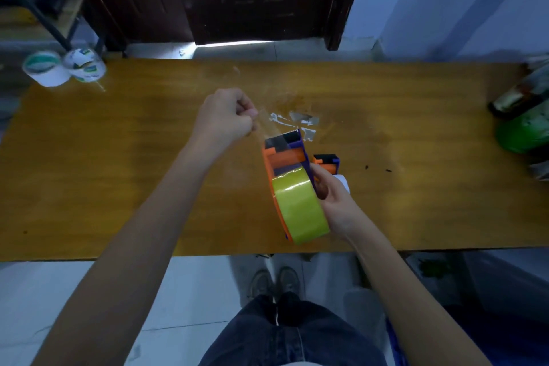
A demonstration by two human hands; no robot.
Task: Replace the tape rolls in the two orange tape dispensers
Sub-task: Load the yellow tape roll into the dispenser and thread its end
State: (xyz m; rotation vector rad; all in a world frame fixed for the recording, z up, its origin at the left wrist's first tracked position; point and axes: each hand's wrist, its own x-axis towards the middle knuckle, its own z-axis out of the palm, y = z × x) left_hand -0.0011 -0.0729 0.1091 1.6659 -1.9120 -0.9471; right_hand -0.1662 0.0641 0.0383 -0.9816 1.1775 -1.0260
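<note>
An orange and purple tape dispenser (pixel 283 157) is held above the wooden table (pixel 118 172), with a yellowish tape roll (pixel 300 208) seated in it. My right hand (pixel 335 202) grips the dispenser's right side. My left hand (pixel 228 116) pinches the clear tape end (pixel 271 128), drawn out past the serrated cutter. A second orange dispenser (pixel 326 162) lies on the table just behind my right hand, mostly hidden. Two white tape rolls (pixel 64 68) stand at the table's far left corner.
Scraps of clear tape (pixel 300 120) stick to the table beyond the dispenser. A green bottle and dark clutter (pixel 523 116) crowd the right edge. A dark door is behind the table, a metal rack at the far left.
</note>
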